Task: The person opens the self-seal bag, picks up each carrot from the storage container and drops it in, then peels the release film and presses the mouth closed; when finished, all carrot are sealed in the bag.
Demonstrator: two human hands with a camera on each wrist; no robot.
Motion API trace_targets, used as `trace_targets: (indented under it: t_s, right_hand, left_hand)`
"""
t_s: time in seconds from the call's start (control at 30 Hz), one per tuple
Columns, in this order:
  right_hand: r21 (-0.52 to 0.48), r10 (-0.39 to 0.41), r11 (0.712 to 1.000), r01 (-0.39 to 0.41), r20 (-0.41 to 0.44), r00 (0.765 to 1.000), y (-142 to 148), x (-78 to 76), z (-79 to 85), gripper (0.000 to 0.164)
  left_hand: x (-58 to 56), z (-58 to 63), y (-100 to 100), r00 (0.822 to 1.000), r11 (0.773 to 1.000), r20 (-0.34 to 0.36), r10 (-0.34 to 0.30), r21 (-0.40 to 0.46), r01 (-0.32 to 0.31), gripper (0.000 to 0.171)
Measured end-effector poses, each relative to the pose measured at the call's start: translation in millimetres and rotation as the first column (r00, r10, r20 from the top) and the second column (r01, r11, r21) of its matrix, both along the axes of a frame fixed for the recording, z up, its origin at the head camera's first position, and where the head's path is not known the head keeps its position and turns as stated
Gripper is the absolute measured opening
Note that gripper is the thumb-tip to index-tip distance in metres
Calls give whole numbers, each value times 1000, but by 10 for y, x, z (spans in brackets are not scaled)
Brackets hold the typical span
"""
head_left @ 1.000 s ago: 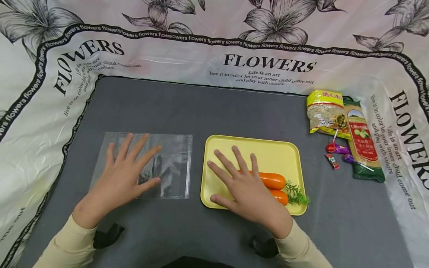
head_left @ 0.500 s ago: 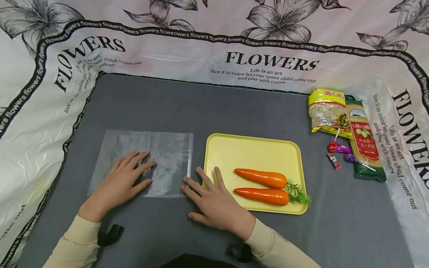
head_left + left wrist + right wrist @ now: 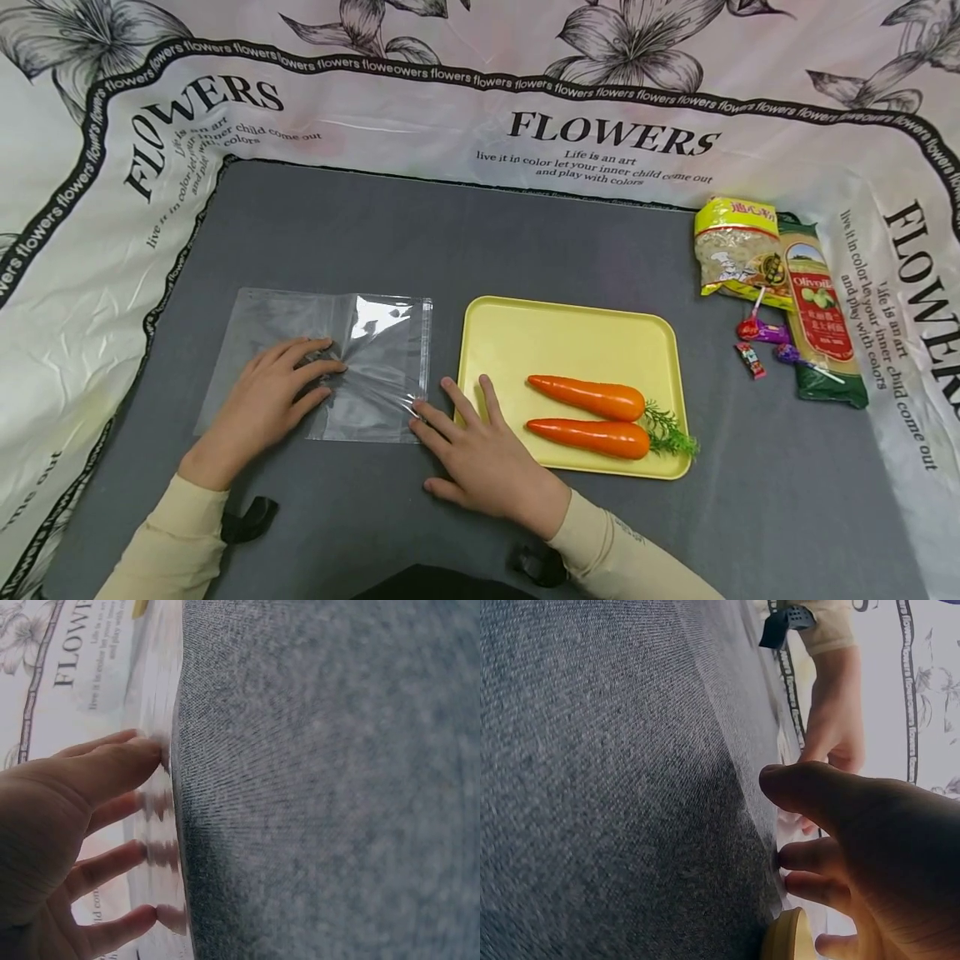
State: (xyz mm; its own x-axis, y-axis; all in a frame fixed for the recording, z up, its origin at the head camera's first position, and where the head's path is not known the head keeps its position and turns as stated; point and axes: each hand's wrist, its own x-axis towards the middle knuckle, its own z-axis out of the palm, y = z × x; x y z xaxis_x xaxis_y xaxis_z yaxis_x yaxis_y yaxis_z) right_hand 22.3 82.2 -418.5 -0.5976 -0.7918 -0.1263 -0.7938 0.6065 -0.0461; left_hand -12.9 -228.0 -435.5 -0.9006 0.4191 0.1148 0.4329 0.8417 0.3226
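A clear plastic bag (image 3: 386, 333) lies flat on the grey cloth in the head view, with creases fanning out from my left fingertips. My left hand (image 3: 262, 404) rests on its middle, fingers bent, with a gap between thumb and index finger. In the left wrist view the fingertips (image 3: 135, 851) touch the film. My right hand (image 3: 487, 467) is spread at the bag's right edge; index and middle fingers reach over the rim of the yellow tray (image 3: 570, 333). Two carrots, an upper one (image 3: 585, 397) and a lower one (image 3: 588, 438), lie in the tray, green tops to the right.
At the back right lie a yellow-topped food packet (image 3: 738, 250), a green and red packet (image 3: 821, 317), a red lollipop (image 3: 747, 327) and several small wrapped sweets (image 3: 750, 360). A white floral sheet (image 3: 420, 125) borders the grey cloth (image 3: 465, 242).
Both hands have come down onto the bag, the right one moving left from above the carrots. In the last half second the left fingers drew together slightly and the film creased.
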Motion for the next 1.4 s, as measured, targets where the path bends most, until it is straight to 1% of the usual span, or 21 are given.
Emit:
trace_targets:
  t_s: [0.3,0.47,0.57,0.7,0.83,0.97,1.2,1.3,1.4]
  right_hand:
    - [3,6,1000,-6,-9,1000,3,13,22,72]
    - [2,4,1000,-4,-5,1000,3,19,10,72]
    - [3,3,1000,-3,-1,1000,6,20,0,72]
    - [5,0,1000,0,7,1000,16,14,-6,72]
    - [3,-2,1000,2,13,1000,28,15,-3,72]
    - [-8,-9,1000,9,21,1000,44,17,11,74]
    - [-67,-62,996,66,60,996,148,-10,85,77]
    - [-103,-96,989,103,76,993,265,-45,151,75]
    - [-174,-151,972,159,61,987,462,-96,237,68]
  left_hand:
    - [-35,-2,3,997,996,-80,6,84,1,28]
    - [-50,-8,1,996,991,-84,41,130,-29,23]
    - [-52,0,-9,995,984,-79,54,175,-39,22]
    - [-68,41,-21,995,967,-92,46,252,-21,26]
    - [-73,80,-18,994,959,-100,47,284,-17,29]
    - [-62,111,-10,994,955,-98,46,297,-15,29]
    - [-50,122,-7,992,949,-117,38,315,1,32]
    - [-41,117,-5,992,950,-119,41,313,-2,32]
    - [-37,114,1,992,948,-118,45,318,-6,33]
